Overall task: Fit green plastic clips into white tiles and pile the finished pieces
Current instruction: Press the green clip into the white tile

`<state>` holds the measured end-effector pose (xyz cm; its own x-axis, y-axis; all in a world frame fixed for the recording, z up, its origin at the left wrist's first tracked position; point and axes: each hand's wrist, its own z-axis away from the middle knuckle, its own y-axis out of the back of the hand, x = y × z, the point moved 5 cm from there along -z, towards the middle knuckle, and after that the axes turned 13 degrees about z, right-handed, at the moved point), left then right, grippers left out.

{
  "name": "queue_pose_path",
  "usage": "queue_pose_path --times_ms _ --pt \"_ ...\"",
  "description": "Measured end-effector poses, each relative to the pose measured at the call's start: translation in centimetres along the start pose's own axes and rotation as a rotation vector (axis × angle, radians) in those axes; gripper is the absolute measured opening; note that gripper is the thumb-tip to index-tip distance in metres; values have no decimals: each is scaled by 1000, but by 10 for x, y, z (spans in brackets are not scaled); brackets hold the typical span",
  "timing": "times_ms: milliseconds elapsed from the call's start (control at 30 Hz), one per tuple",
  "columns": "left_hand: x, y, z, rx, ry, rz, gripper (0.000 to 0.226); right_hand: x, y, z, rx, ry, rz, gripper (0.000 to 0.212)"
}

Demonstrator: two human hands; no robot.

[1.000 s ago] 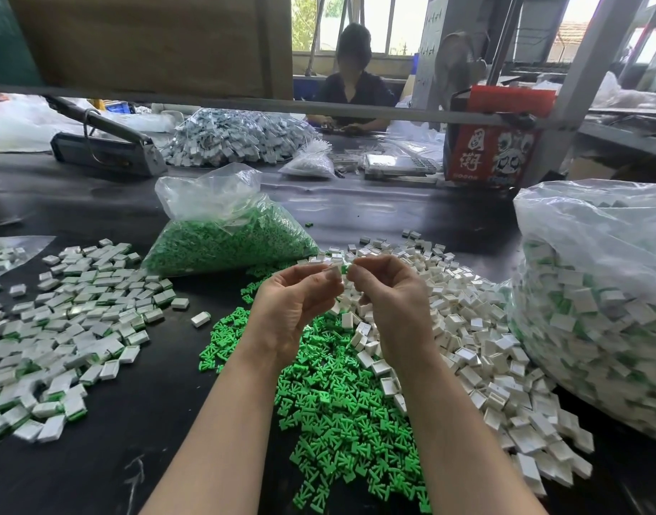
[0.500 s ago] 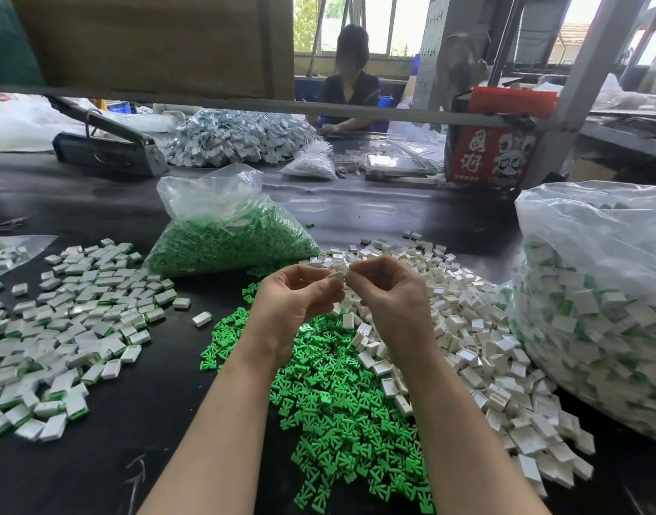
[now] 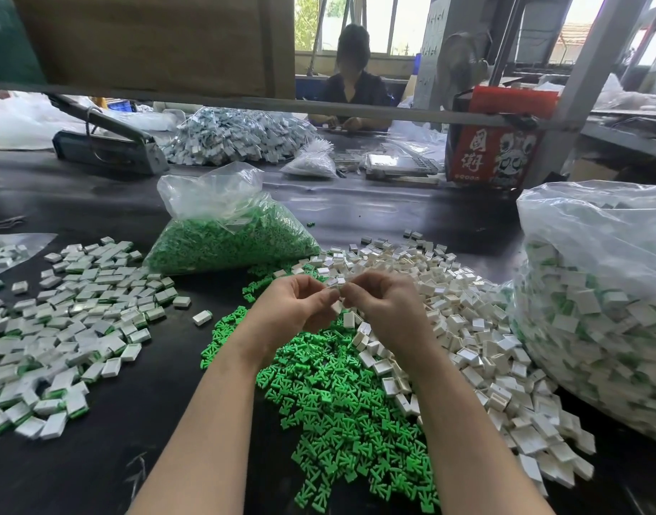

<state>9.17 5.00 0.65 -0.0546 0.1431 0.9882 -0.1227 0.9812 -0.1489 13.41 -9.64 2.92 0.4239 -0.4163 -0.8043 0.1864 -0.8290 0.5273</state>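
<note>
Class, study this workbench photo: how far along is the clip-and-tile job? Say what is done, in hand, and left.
Done: a spread of finished pieces lies at left, and a big bag of finished pieces stands at right. In hand: the left hand and right hand pinch a small white tile between them. Left: loose green clips, a heap of empty white tiles and a bag of clips.

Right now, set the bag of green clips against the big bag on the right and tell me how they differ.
The bag of green clips holds only loose green pieces; the big bag on the right holds white tiles with green showing in them. The clip bag is smaller and slumped low with its top open; the right bag bulges taller. Both are clear plastic, resting on the dark table.
</note>
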Motion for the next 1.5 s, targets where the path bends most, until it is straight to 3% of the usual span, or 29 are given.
queue_pose_path --times_ms 133,500,967,1200,1500 --pt "-2 -4 2 -115 20 -193 25 -1 -3 1 -33 8 85 15" --pt "-5 -18 1 -128 -8 -86 25 -2 -12 4 -132 -18 155 30" --pt "-5 -18 0 -170 -31 -28 15 -4 -16 8 -155 -10 -19 38" --pt "-2 -21 3 -183 -55 -36 30 1 -19 6 -148 -37 -160 41" --pt "-4 -22 3 -217 -6 -20 23 4 -20 8 -247 -50 -234 36"
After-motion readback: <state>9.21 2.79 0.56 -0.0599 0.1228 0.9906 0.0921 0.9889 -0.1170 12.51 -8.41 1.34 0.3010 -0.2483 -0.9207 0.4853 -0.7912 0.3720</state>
